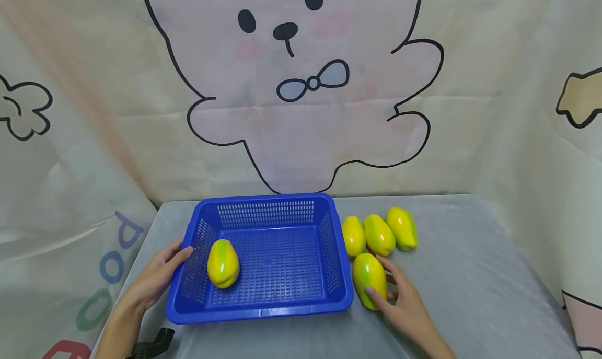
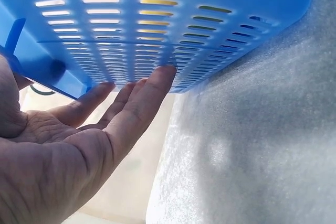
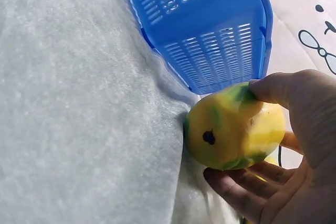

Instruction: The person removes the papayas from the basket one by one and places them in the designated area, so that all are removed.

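Note:
A blue plastic basket (image 1: 268,313) with slotted walls stands on the grey cloth. Inside it, toward the left, lies one yellow-green papaya (image 1: 223,264). My left hand (image 1: 157,274) holds the basket's left side, thumb over the rim and fingers against the outer wall (image 2: 121,45). Just right of the basket, my right hand (image 1: 403,302) grips another papaya (image 1: 369,279) between thumb and fingers. In the right wrist view this papaya (image 3: 226,129) shows a dark spot at its end, close to the cloth. Part of it is hidden behind the thumb.
Three more papayas sit in a slanting row behind the gripped one: a left one (image 1: 354,236), a middle one (image 1: 379,235) and a right one (image 1: 402,228). Grey cloth (image 1: 479,286) covers the table. A printed curtain (image 1: 301,155) hangs along its back edge.

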`<state>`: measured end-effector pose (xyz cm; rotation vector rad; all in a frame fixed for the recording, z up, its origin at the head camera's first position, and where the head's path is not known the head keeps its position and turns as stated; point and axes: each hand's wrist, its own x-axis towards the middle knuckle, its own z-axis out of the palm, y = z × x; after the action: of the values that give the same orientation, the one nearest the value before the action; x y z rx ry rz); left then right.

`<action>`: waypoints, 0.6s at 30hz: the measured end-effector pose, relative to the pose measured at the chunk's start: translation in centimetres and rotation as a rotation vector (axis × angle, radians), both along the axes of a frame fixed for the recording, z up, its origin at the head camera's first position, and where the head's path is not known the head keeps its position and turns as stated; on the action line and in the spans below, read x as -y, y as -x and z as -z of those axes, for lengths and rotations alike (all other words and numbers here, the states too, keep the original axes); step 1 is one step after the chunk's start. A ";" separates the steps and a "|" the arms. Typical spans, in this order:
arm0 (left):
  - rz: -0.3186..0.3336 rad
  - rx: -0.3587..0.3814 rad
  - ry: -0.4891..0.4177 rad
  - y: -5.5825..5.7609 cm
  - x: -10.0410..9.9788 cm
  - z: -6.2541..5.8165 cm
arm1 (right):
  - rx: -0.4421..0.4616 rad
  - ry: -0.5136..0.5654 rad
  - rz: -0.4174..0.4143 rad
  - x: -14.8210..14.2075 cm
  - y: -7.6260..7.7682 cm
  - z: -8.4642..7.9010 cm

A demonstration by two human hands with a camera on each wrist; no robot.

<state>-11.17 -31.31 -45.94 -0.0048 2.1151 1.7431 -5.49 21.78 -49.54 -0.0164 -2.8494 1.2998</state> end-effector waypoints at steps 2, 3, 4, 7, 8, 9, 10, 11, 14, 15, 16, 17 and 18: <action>0.000 0.001 -0.003 0.0 0.0 0.0 | 0.015 -0.016 0.001 0.0 0.0 0.0; -0.003 0.000 -0.003 0.0 0.0 0.0 | 0.024 -0.023 0.001 0.0 0.1 0.1; -0.004 0.001 -0.003 0.0 0.0 0.1 | 0.033 -0.032 0.002 0.1 0.1 0.1; -0.006 0.001 -0.003 0.1 0.0 0.1 | 0.055 -0.046 0.007 0.1 0.2 0.0; -0.007 0.000 -0.003 0.1 0.0 0.1 | 0.061 -0.050 0.008 0.1 0.2 0.0; -0.008 -0.001 -0.002 0.1 0.0 0.1 | 0.067 -0.054 0.010 0.1 0.2 0.0; -0.008 0.000 -0.003 0.1 0.0 0.1 | 0.071 -0.058 0.013 0.0 0.2 0.0; -0.006 0.000 -0.003 0.1 0.0 0.1 | 0.074 -0.062 0.015 0.0 0.1 -0.1; -0.010 0.001 0.000 0.2 -0.1 0.1 | 0.098 -0.066 0.022 0.0 0.1 -0.1; -0.011 0.001 0.001 0.2 -0.1 0.1 | 0.107 -0.067 0.024 0.0 0.1 -0.2; -0.012 0.002 0.002 0.2 -0.1 0.1 | 0.114 -0.066 0.026 0.0 0.1 -0.2; -0.015 0.002 0.004 0.1 -0.1 0.1 | 0.122 -0.064 0.028 0.0 0.1 -0.2; -0.018 0.002 0.007 0.1 -0.1 0.1 | 0.127 -0.062 0.027 0.0 0.2 -0.2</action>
<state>-11.31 -31.21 -46.08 -0.0276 2.1266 1.7449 -5.64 21.80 -49.32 -0.1419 -2.9825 1.2481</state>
